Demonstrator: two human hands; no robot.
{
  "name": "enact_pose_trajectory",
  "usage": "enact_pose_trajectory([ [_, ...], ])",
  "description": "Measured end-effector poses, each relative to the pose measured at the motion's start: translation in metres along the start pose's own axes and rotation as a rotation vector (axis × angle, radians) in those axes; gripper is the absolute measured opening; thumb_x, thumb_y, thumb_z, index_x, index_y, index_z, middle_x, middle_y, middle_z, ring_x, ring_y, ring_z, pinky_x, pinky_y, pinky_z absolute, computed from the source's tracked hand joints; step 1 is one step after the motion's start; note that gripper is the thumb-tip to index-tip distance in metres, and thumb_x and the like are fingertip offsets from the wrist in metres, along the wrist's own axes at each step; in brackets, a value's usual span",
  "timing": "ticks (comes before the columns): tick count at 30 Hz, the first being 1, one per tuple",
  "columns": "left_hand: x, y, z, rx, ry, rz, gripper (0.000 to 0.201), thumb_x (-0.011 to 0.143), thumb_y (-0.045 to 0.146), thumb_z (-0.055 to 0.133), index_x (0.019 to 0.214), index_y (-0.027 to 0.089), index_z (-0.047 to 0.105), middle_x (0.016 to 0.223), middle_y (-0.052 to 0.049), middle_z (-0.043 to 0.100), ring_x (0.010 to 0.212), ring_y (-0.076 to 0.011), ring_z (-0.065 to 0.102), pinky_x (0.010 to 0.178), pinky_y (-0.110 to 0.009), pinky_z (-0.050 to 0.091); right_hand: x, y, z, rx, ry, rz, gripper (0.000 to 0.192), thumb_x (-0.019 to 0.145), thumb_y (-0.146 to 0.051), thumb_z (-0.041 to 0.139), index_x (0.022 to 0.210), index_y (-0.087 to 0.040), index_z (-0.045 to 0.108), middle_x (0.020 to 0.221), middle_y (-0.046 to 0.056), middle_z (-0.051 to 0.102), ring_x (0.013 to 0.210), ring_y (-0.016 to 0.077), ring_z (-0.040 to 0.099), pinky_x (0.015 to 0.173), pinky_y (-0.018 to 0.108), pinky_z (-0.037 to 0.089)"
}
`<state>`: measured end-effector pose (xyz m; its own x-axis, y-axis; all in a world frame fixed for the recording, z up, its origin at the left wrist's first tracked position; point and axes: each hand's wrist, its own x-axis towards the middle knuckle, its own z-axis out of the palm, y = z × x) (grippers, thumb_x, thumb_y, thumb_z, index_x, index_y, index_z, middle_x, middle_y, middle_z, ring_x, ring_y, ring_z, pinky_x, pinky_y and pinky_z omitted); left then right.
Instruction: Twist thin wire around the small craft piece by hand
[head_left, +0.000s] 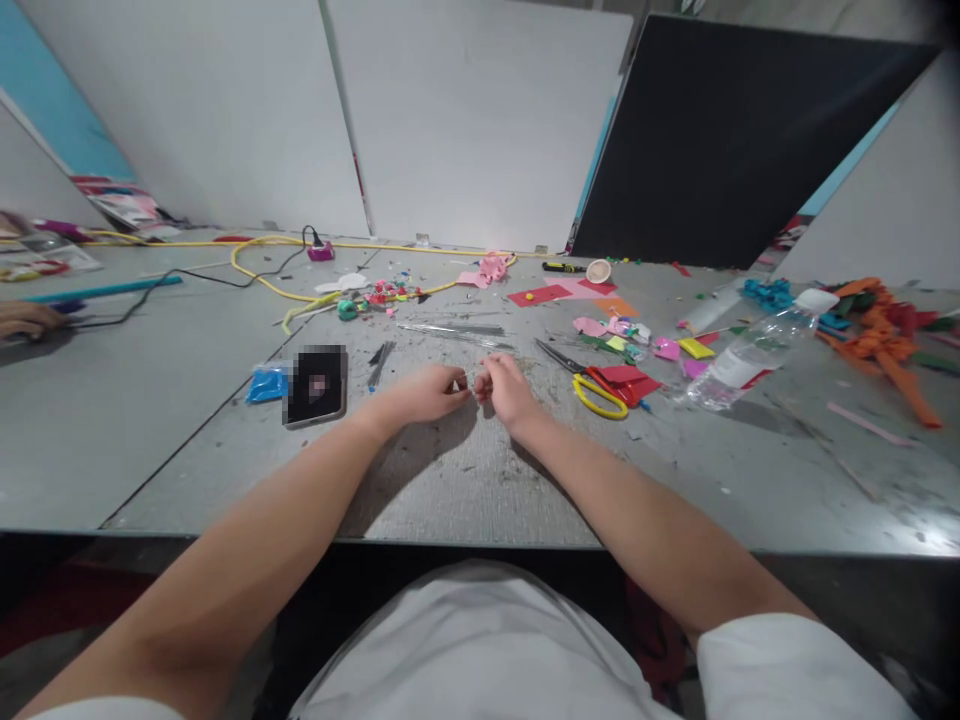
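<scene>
My left hand (pixel 436 392) and my right hand (pixel 506 390) meet over the middle of the table, their fingertips a small gap apart. Both are closed in a pinch. Something thin and pale seems to run between the fingertips, too small to name. Just beyond them lies a bundle of thin straight metal wires (pixel 457 329). Shorter dark wire pieces (pixel 381 365) rest left of my left hand. To the right of my right hand are scissors (pixel 600 396) with yellow handles, their blades pointing away to the left, and a piece of red material (pixel 626 383) beside them.
A phone (pixel 315 385) and a blue packet (pixel 267 384) lie left. A clear plastic bottle (pixel 761 355) stands tilted-looking at right, near orange strips (pixel 877 325). Colourful scraps (pixel 382 295) and a yellow cable (pixel 259 283) lie farther back. Another person's hand (pixel 30 320) is at far left.
</scene>
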<state>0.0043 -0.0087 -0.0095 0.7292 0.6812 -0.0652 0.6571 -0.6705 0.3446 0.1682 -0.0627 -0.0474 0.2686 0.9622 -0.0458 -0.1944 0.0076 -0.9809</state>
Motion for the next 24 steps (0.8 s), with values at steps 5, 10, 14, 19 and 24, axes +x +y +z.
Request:
enact_pose_trajectory([
  [5, -0.003, 0.004, -0.001, 0.011, 0.007, 0.054, 0.032, 0.099, 0.039, 0.054, 0.104, 0.016, 0.076, 0.084, -0.009, 0.077, 0.071, -0.0227, 0.064, 0.067, -0.034, 0.042, 0.002, 0.001, -0.001, 0.059, -0.084, -0.006, 0.026, 0.091, -0.049, 0.067, 0.091, -0.025, 0.059, 0.057, -0.006, 0.059, 0.052, 0.0143, 0.057, 0.057, 0.026, 0.046],
  [10, -0.005, 0.009, -0.003, 0.027, 0.018, 0.048, 0.027, 0.099, 0.033, 0.055, 0.098, 0.017, 0.076, 0.077, -0.007, 0.074, 0.067, -0.0215, 0.061, 0.065, -0.034, 0.04, 0.002, 0.006, -0.001, 0.011, -0.078, -0.044, 0.033, 0.089, -0.054, 0.072, 0.084, -0.024, 0.06, 0.059, -0.005, 0.06, 0.053, 0.0137, 0.056, 0.056, 0.027, 0.045],
  [14, -0.005, 0.008, -0.001, 0.029, 0.014, 0.053, 0.027, 0.098, 0.032, 0.055, 0.096, 0.017, 0.077, 0.077, -0.007, 0.073, 0.067, -0.0211, 0.061, 0.066, -0.034, 0.039, 0.001, 0.008, 0.0, 0.008, -0.054, -0.026, 0.032, 0.088, -0.053, 0.073, 0.082, -0.024, 0.061, 0.061, -0.004, 0.061, 0.054, 0.0142, 0.058, 0.054, 0.027, 0.044],
  [19, -0.003, 0.004, 0.002, 0.03, 0.029, 0.08, 0.028, 0.098, 0.037, 0.058, 0.09, 0.017, 0.076, 0.076, -0.007, 0.073, 0.07, -0.0215, 0.064, 0.067, -0.035, 0.044, 0.002, 0.006, 0.0, 0.038, -0.019, -0.002, 0.029, 0.088, -0.048, 0.072, 0.08, -0.023, 0.06, 0.061, -0.004, 0.06, 0.053, 0.013, 0.056, 0.054, 0.026, 0.044],
  [24, -0.014, 0.005, -0.032, -0.136, 0.257, 0.072, 0.031, 0.097, 0.034, 0.062, 0.121, 0.02, 0.077, 0.125, -0.012, 0.08, 0.105, -0.0239, 0.075, 0.089, -0.034, 0.059, 0.002, 0.002, 0.0, 0.074, -0.015, 0.044, 0.025, 0.093, -0.039, 0.067, 0.077, -0.024, 0.055, 0.056, -0.005, 0.056, 0.05, 0.0126, 0.052, 0.054, 0.026, 0.043],
])
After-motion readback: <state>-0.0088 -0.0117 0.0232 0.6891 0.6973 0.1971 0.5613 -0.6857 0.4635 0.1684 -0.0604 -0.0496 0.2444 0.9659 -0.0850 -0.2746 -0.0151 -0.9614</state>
